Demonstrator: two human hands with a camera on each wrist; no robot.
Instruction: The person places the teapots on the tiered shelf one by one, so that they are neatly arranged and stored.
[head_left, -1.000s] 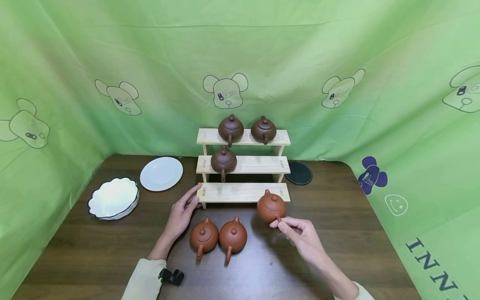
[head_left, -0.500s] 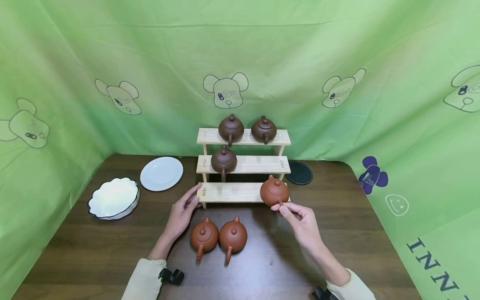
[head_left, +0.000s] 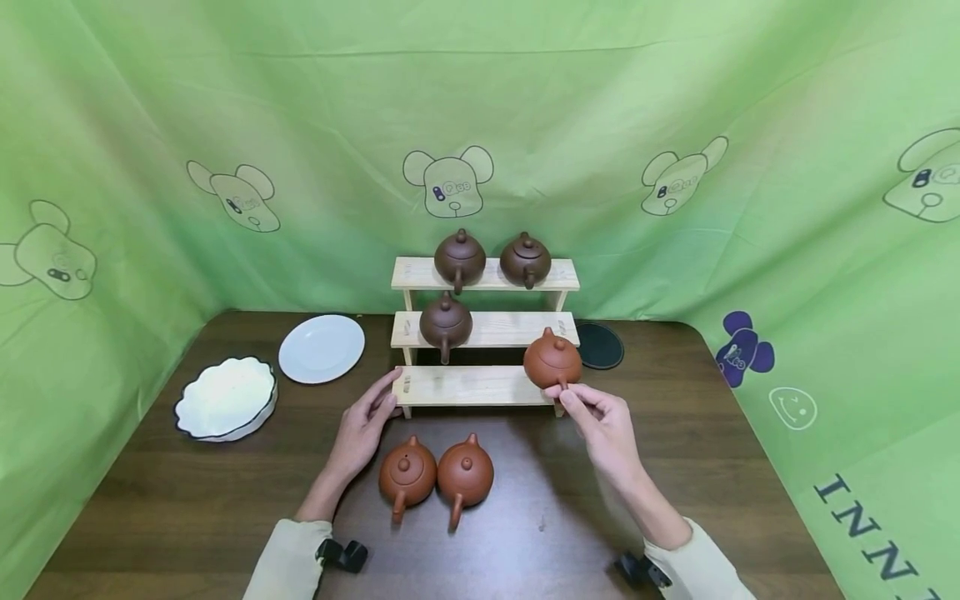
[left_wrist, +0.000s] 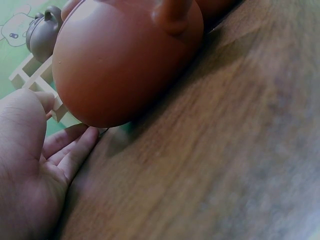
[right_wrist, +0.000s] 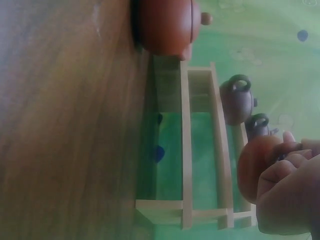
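Note:
My right hand point(head_left: 606, 429) pinches the handle of a reddish-brown clay teapot point(head_left: 552, 360). In the right wrist view this teapot point(right_wrist: 254, 167) appears above the shelf boards. In the head view it overlaps the right end of the lowest board of a three-tier wooden stand point(head_left: 465, 386). My left hand point(head_left: 362, 433) touches the left end of that board, fingers fairly straight. Two more reddish-brown teapots, one at left point(head_left: 407, 473) and one at right point(head_left: 465, 473), sit side by side on the table before the stand. The left one point(left_wrist: 120, 65) fills much of the left wrist view.
Two dark brown teapots, left point(head_left: 460, 258) and right point(head_left: 525, 260), stand on the top tier. Another dark teapot point(head_left: 446, 322) is on the middle tier's left. A white plate point(head_left: 322, 348) and scalloped dish point(head_left: 227, 398) lie left; a black round mat point(head_left: 600, 346) lies right.
My right hand has lifted the reddish-brown teapot away from me and slightly right, from in front of the stand to over the lowest board's right end. My left hand stays put.

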